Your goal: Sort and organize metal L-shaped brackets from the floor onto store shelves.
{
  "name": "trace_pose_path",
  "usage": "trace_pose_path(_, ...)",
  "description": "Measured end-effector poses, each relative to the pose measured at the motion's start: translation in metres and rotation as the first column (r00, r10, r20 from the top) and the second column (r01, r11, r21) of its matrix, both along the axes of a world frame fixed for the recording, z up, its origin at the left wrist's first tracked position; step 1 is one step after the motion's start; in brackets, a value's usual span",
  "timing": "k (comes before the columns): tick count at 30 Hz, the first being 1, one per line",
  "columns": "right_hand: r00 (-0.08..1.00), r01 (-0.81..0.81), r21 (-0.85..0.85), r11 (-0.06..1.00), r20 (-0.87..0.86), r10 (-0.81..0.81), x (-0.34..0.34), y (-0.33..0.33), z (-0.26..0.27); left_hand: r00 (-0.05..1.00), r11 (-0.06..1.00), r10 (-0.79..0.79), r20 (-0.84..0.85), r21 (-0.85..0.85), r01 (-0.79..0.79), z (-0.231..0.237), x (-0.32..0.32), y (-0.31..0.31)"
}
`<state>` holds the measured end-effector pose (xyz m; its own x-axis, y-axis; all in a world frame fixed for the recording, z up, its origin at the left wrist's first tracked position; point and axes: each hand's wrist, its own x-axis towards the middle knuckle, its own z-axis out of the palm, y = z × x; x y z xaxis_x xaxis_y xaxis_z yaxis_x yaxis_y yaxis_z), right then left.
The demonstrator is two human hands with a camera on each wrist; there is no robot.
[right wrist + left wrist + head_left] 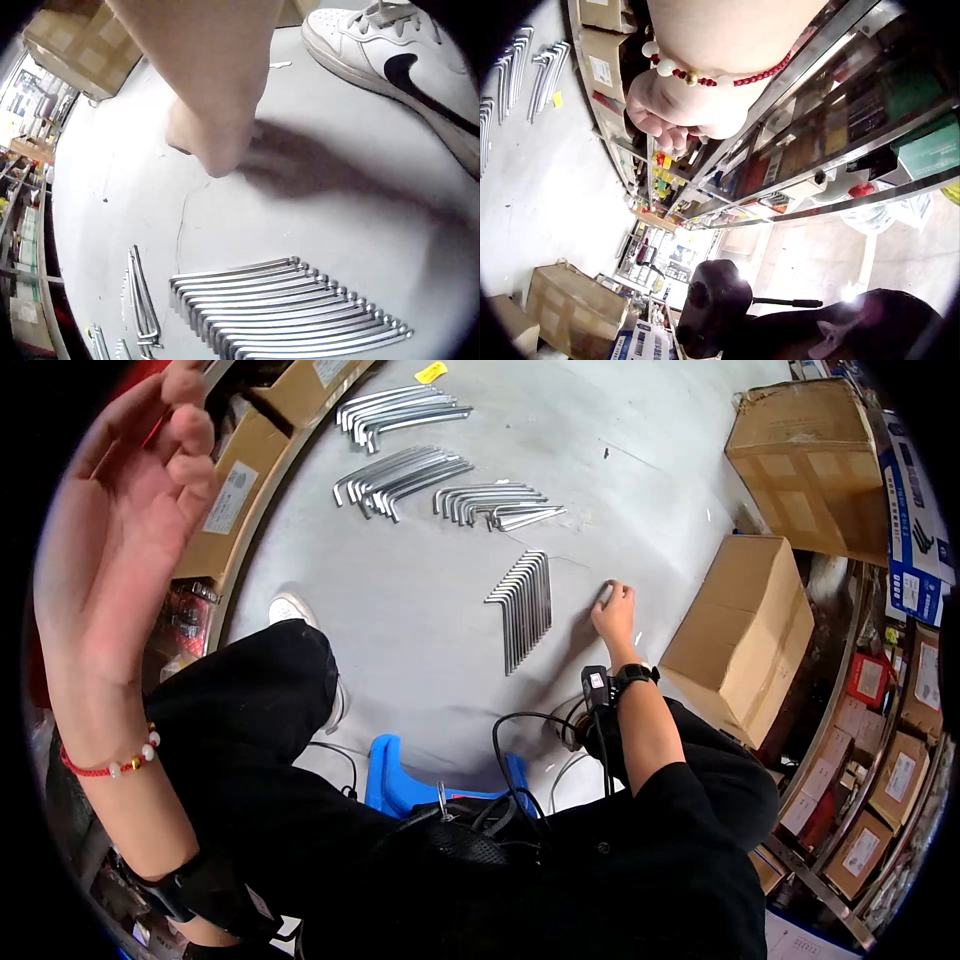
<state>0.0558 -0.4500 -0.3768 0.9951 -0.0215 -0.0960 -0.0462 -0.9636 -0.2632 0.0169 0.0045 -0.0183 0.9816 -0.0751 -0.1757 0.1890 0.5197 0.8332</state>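
In the head view my left hand (135,530) is raised at the upper left, palm showing, fingers loosely bent around nothing. The left wrist view has this hand (682,109) before the shelves. Low over the grey floor, my right hand (614,615) has bent fingers; in the right wrist view the hand (214,135) hides its own fingertips. Beside it lies a slanted row of L-shaped hex keys (526,610), seen close up as parallel keys (285,315). Farther off are three more groups: upper keys (405,410), middle keys (400,475) and smaller keys (490,503).
Cardboard boxes stand at the right, one closer (740,630) and one behind (805,460). Stocked shelves run along both sides. A yellow tag (431,372) lies beyond the keys. A blue stool (395,780) is between the legs, and a white shoe (337,45) is near the right hand.
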Motion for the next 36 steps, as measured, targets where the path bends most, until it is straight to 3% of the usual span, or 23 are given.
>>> trace_pose_path(1,0.999,0.017,0.013,1.000,0.029,-0.017,0.002,0.002,0.001,1.000,1.000,0.003,-0.007,0.007,-0.003,0.001,0.001,-0.001)
trace_pose_path(4,0.995,0.000,-0.026,1.000,-0.101,-0.002,-0.001,0.004,0.010,1.000,1.000,0.007,-0.017,0.025,-0.006,0.000,0.002,-0.002)
trace_pose_path(10,0.993,-0.050,-0.055,0.997,0.107,0.055,-0.006,0.010,0.009,0.999,0.996,-0.026,-0.036,0.080,0.029,0.000,0.006,0.008)
trace_pose_path(13,0.976,-0.130,0.003,0.992,0.179,0.127,-0.020,0.026,-0.006,0.999,0.999,-0.051,-0.001,0.008,0.051,0.001,0.011,0.005)
trace_pose_path(15,0.990,-0.122,0.094,0.988,0.076,0.115,-0.037,0.058,0.011,0.998,0.996,-0.058,0.019,-0.069,0.060,0.000,0.013,-0.001)
trace_pose_path(17,0.991,-0.136,0.106,0.985,0.027,0.134,-0.050,0.081,0.010,0.998,0.999,0.027,0.060,-0.035,-0.025,0.000,0.013,-0.005)
trace_pose_path(20,0.982,-0.189,-0.001,0.982,0.007,0.189,-0.069,0.112,0.017,0.993,0.990,0.109,0.035,-0.091,-0.106,0.007,0.010,-0.014)
trace_pose_path(22,0.962,-0.264,-0.089,0.960,-0.101,0.255,-0.069,0.126,0.019,0.957,0.957,0.288,-0.008,-0.005,-0.288,0.013,0.006,-0.023)
trace_pose_path(24,0.944,-0.283,-0.018,0.959,-0.180,0.276,-0.070,0.131,0.012,0.938,0.938,0.347,-0.014,-0.004,-0.347,0.017,0.000,-0.024)
trace_pose_path(26,0.886,-0.261,0.052,0.964,-0.384,0.261,-0.070,0.131,0.009,0.938,0.938,0.345,-0.021,-0.023,-0.345,0.019,-0.005,-0.018)
trace_pose_path(28,0.855,-0.435,0.029,0.900,-0.302,0.423,-0.071,0.114,-0.017,0.923,0.925,0.380,-0.065,0.045,-0.378,0.028,-0.013,-0.018)
trace_pose_path(30,0.823,-0.459,0.059,0.886,-0.348,0.450,-0.065,0.105,-0.012,0.927,0.931,0.364,-0.093,0.001,-0.366,0.026,-0.014,-0.012)
trace_pose_path(33,0.746,-0.398,0.146,0.906,-0.523,0.413,-0.049,0.107,0.000,0.911,0.910,0.399,-0.108,-0.073,-0.407,0.029,-0.014,-0.009)
trace_pose_path(35,0.628,-0.370,0.064,0.927,-0.718,0.300,-0.027,0.126,0.010,0.919,0.916,0.385,-0.089,-0.089,-0.392,0.033,-0.016,-0.009)
trace_pose_path(36,0.681,-0.411,0.013,0.912,-0.661,0.316,-0.016,0.126,0.002,0.920,0.916,0.378,-0.104,-0.104,-0.389,0.035,-0.017,-0.010)
